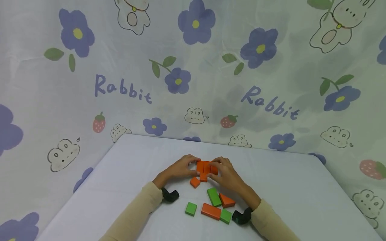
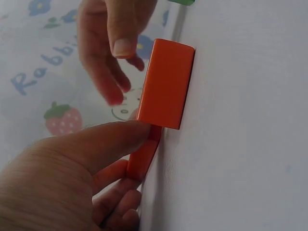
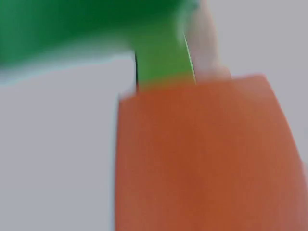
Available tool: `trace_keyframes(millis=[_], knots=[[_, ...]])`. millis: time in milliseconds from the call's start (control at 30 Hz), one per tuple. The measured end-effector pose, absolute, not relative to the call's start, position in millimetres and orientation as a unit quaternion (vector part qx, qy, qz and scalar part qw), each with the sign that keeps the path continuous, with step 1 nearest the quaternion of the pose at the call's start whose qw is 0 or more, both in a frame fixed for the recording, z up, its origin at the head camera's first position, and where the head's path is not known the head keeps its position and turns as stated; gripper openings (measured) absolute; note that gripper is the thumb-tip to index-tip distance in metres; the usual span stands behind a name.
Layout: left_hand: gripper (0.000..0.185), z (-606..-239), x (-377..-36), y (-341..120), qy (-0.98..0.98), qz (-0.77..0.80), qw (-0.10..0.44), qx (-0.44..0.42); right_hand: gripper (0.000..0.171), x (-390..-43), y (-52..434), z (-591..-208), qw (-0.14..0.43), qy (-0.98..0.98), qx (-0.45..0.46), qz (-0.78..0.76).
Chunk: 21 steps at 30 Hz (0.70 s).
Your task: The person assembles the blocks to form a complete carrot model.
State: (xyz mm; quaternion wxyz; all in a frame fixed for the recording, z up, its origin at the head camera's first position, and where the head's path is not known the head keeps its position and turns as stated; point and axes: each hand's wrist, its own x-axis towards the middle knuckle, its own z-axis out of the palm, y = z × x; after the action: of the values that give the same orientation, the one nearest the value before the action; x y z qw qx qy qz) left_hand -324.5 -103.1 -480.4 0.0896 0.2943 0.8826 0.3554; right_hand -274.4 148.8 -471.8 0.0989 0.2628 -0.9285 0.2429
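White worktop (image 1: 301,187) against rabbit-print cloth (image 1: 90,83), left hand (image 1: 181,169) and right hand (image 1: 226,174) gripping a cluster of upright orange blocks (image 1: 206,166) from either side at the worktop's middle, loose green and orange blocks (image 1: 214,206) nearer the person

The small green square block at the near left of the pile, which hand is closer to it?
Left. The left hand lies just beyond the green square block; the right hand is farther, up and to its right.

Green blocks (image 1: 214,196), loose orange blocks (image 1: 211,211), rabbit-print cloth (image 1: 120,87) behind.
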Motion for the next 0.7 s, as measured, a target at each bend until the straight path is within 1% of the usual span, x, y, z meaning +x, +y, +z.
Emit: trace_keyframes(millis=[100, 267, 700], knots=[[0.064, -480.5, -324.8, -102.7, 0.885, 0.350, 0.090, 0.293, 0.051, -278.0, 156.3, -473.9, 0.087, -0.935, 0.252, 0.235], [0.065, -478.2, -324.4, -102.6, 0.886, 0.350, 0.086, 0.291, 0.054, -279.1, 160.9, -477.0, 0.067, -0.937, 0.254, 0.230], [0.064, -478.1, -322.6, -101.7, 0.882, 0.359, 0.085, 0.294, 0.051, -272.6, 156.5, -473.5, 0.058, -0.942, 0.243, 0.226]])
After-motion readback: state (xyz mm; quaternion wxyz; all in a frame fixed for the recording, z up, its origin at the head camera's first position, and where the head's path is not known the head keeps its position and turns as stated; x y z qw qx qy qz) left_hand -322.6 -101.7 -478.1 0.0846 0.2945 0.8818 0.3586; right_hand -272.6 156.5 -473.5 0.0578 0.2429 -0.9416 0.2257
